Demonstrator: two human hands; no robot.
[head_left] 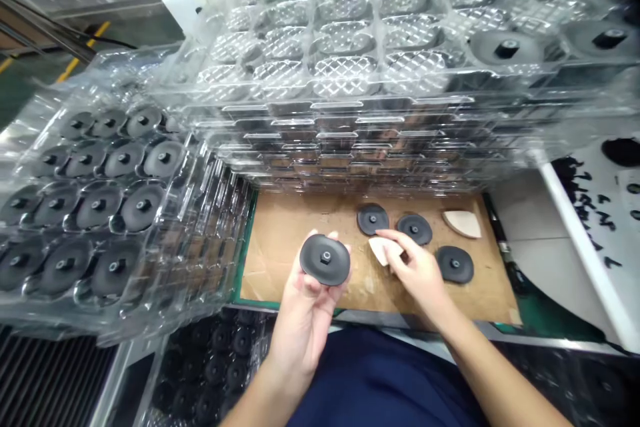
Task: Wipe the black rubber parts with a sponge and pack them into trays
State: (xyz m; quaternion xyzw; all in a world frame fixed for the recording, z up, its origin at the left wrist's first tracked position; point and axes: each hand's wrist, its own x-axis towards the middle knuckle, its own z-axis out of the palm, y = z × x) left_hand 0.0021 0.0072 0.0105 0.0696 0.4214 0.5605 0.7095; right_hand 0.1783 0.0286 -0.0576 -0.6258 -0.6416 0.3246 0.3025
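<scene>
My left hand (307, 317) curls its fingers around a black disc (325, 260), centre | my right hand (419, 275) pinches a pale wedge (383, 251), right of it | three loose discs (455, 264) on brown cardboard (280, 230), right | clear trays (345, 107) stacked far and left

A tall stack of clear plastic trays (345, 123) rises at the far edge of a brown sheet (275, 213), which lies on a green-topped counter (570, 320). A second tray stack (205, 220) stands just beside it on the left. A slim dark object (501, 240) lies along the sheet's right edge. Farther right, a white panel (613, 240) bears black marks and dark round spots. Behind the trays, a white paper (185, 10) juts out near a dark green floor (150, 23) with yellow stripes (75, 65). A dark ribbed surface (45, 380) fills the lower left corner.
</scene>
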